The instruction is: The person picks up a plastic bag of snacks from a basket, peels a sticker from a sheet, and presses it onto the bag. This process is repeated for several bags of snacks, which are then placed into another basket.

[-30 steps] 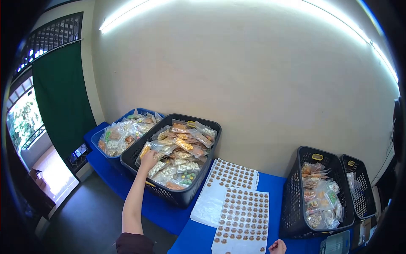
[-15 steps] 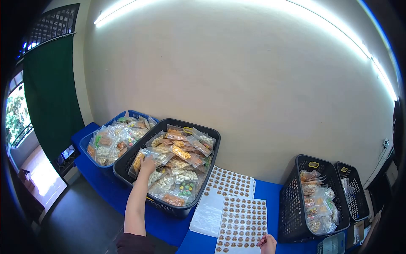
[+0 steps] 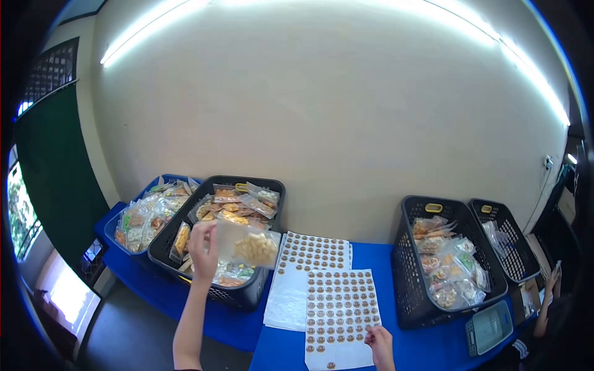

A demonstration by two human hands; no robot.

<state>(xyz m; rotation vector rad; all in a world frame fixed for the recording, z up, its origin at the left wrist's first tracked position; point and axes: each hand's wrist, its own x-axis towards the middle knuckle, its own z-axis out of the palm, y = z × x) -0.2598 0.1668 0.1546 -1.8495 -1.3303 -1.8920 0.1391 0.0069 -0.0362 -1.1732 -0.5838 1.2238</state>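
Note:
My left hand pinches the end of a clear plastic bag with pale snack pieces in it. The bag hangs over the right side of a black basket filled with similar bags. Lower right, my right hand has its fingertips pressed together at the right edge of a sheet of round brown stickers; whether a sticker is between them is too small to tell. Beneath and behind that sheet lie more sticker sheets.
A blue basket of bags stands at the left. On the right are a black basket of bags, another black basket and a grey-green tray. Another person's hand shows at the far right edge.
My left hand has come up out of the black basket holding a bag. My right hand has shifted slightly at the sheet's edge. The view has turned to the right.

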